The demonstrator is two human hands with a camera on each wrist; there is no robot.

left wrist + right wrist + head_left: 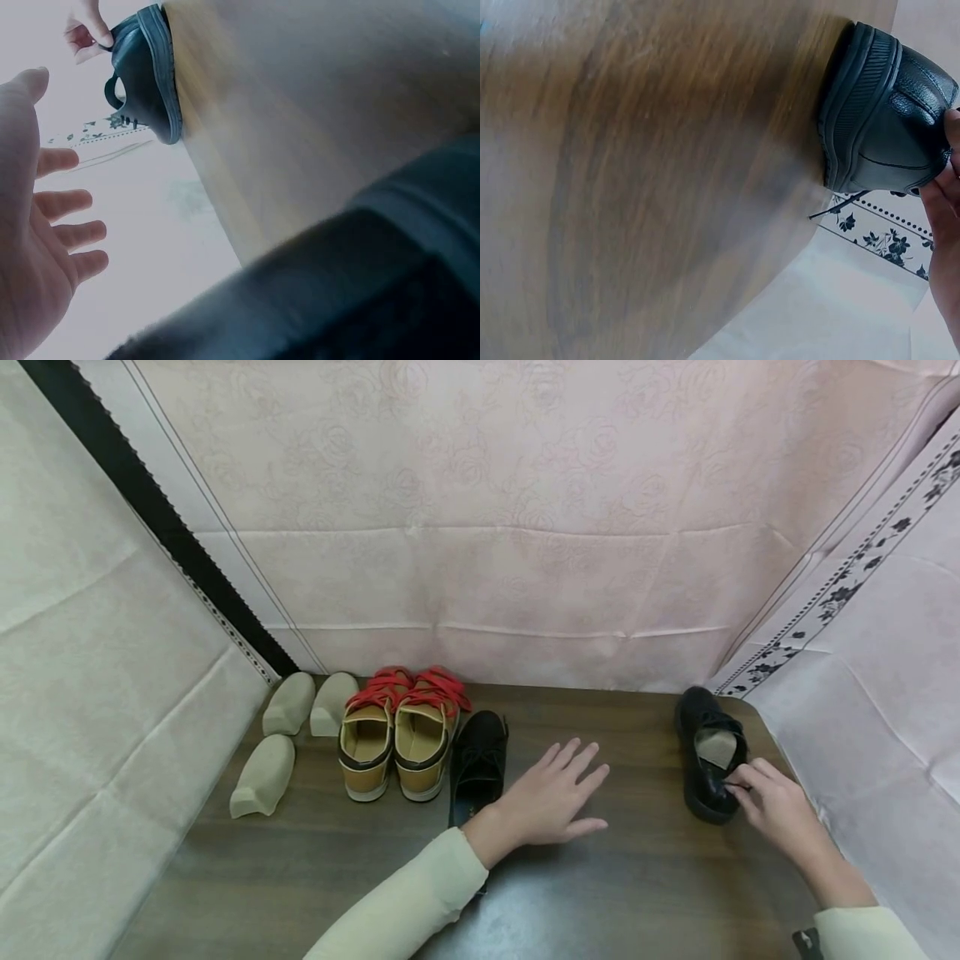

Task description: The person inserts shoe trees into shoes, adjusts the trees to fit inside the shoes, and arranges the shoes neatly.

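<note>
A black lace-up shoe stands upright at the right end of the wooden table, its toe pointing to the far side. Inside its opening shows a pale cream shoe form. My right hand pinches the rim of the shoe's opening near the heel; in the right wrist view, fingers touch the upper edge of the shoe. My left hand hovers over the table with fingers spread, holding nothing. Beneath that forearm lies the other black shoe, its heel partly hidden by the sleeve.
Tan shoes with red laces stand left of the middle. Several loose cream shoe forms lie at the far left. Pale patterned cloth rises behind the wooden table and along both sides.
</note>
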